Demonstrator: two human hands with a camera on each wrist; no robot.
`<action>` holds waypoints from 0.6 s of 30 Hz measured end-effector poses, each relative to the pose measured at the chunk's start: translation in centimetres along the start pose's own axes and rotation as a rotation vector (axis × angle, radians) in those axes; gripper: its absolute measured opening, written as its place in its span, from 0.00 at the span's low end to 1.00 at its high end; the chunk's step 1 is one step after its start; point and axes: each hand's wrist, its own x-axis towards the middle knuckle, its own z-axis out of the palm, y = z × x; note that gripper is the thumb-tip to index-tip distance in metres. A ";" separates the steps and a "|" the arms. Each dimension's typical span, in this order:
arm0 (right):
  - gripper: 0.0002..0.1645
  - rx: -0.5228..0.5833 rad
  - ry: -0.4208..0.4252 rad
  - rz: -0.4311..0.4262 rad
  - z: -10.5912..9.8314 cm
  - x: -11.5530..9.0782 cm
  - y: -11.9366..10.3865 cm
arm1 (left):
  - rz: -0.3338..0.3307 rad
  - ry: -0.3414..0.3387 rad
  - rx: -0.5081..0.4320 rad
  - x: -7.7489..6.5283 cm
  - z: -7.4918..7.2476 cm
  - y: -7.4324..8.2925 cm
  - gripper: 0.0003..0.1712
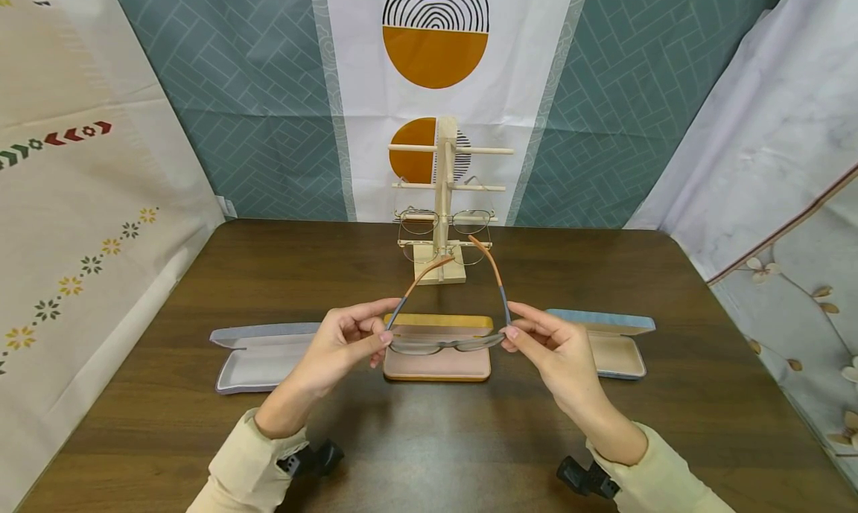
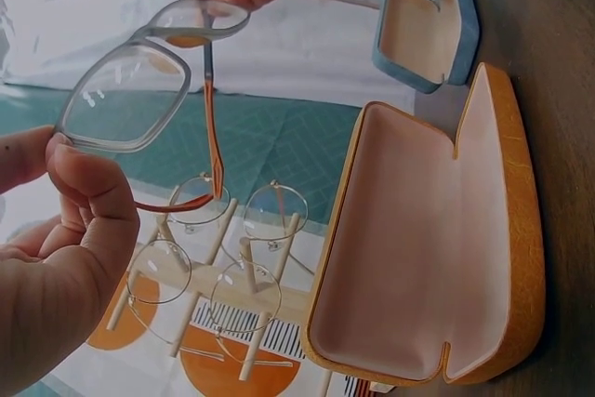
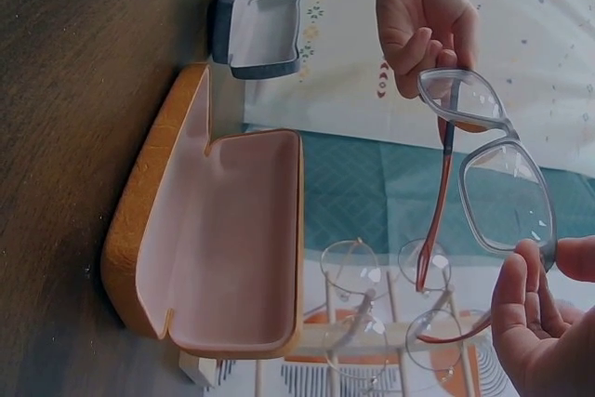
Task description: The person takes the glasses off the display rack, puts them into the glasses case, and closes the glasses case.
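Observation:
A pair of glasses [image 1: 417,347] with a grey translucent frame and orange-tipped temples is held up over the table, its temples unfolded and pointing away. My left hand [image 1: 345,342] pinches the left hinge corner between thumb and fingers; my right hand [image 1: 553,349] pinches the right one. Behind and below the glasses lies an opened yellow glasses case [image 1: 437,369] with a pink lining. In the left wrist view the lens front [image 2: 125,95] shows upright, and the right wrist view shows both hands at its two ends.
A wooden glasses stand [image 1: 444,200] at the back carries wire-rimmed glasses [image 1: 471,220] on its lower pegs. An opened grey-lilac case [image 1: 261,364] lies at the left, an opened blue case [image 1: 620,357] at the right. Fabric hangs behind and beside the brown table [image 1: 429,438].

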 end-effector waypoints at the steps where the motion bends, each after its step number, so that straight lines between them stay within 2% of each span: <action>1: 0.19 0.000 0.001 0.002 0.0 0.0 0.0 | 0.000 -0.002 0.000 0.0 0.0 0.0 0.23; 18: 0.19 -0.012 0.003 0.018 0.0 0.0 0.0 | 0.004 -0.064 -0.043 0.2 -0.5 -0.3 0.22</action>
